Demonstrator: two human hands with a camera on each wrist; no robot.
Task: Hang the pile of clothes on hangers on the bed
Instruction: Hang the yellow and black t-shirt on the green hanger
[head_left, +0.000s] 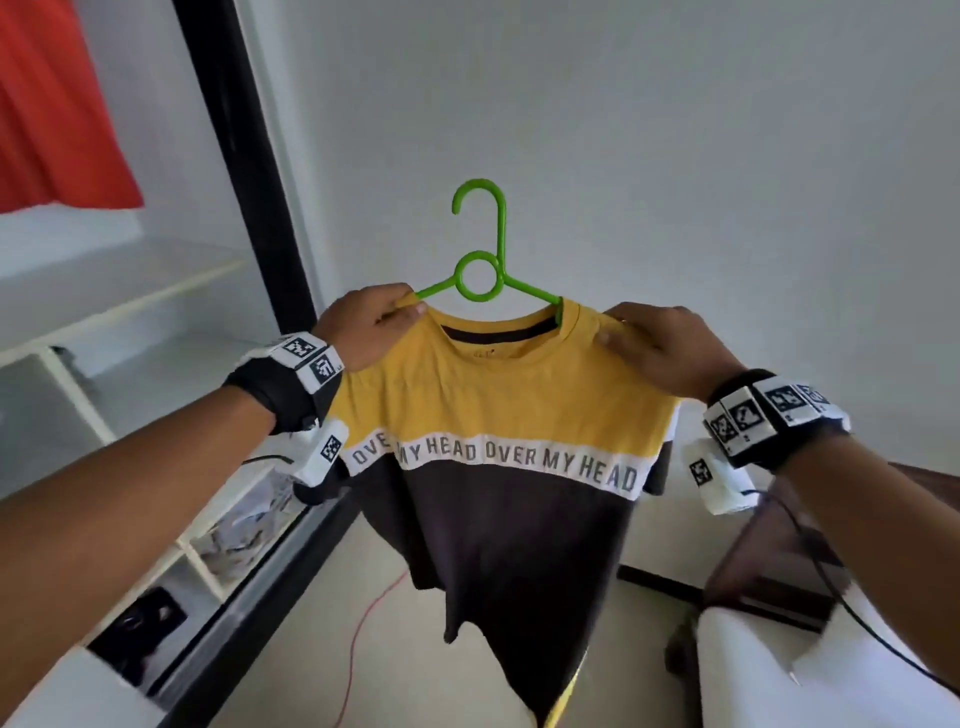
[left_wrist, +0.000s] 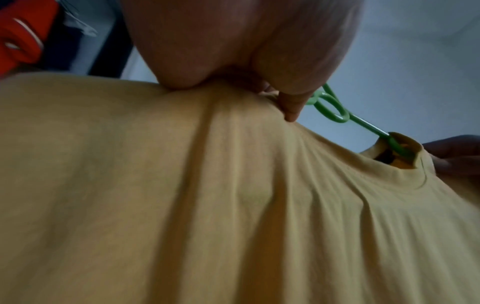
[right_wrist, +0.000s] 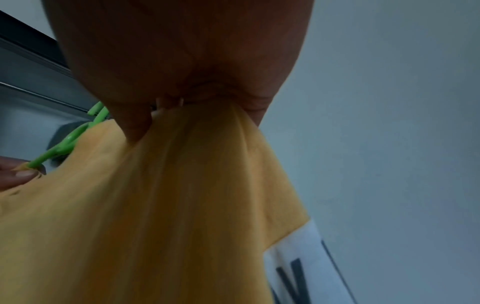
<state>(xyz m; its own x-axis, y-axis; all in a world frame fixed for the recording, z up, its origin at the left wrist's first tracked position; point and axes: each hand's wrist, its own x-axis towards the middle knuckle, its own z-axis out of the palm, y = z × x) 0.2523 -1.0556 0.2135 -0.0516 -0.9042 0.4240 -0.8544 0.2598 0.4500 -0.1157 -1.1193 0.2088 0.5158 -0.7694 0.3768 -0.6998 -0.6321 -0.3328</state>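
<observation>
Both forearms reach out into the room, each wrist strapped with a black band carrying white marker blocks. Left hand (head_left: 371, 325) first: fingers and thumb are curled and pinching the yellow shoulder of the T-shirt (head_left: 498, 415), right where the green hanger (head_left: 480, 270) slips under the fabric. From the left wrist view you can see the fingertips (left_wrist: 292, 107) bunching the cloth into folds, the hanger's ring just beyond them. Right hand (head_left: 660, 348) now: same story on the other shoulder, thumb on the near face and fingers folded over the top seam, gripping cloth. The right wrist view shows yellow fabric gathered up into that grip.

Between the two hands the shirt hangs in mid-air, held up in front of a pale wall, collar toward us. It's yellow on top, dark below, with a white band reading "OVER MY HEAD" across the chest. The hanger's arms run inside the neck opening; its hook stands upright above the collar, hooked on nothing.

Further out, a red curtain (head_left: 57, 104) hangs upper left, white shelves (head_left: 104, 312) sit below it, and a red cable (head_left: 363, 639) trails over the floor.
</observation>
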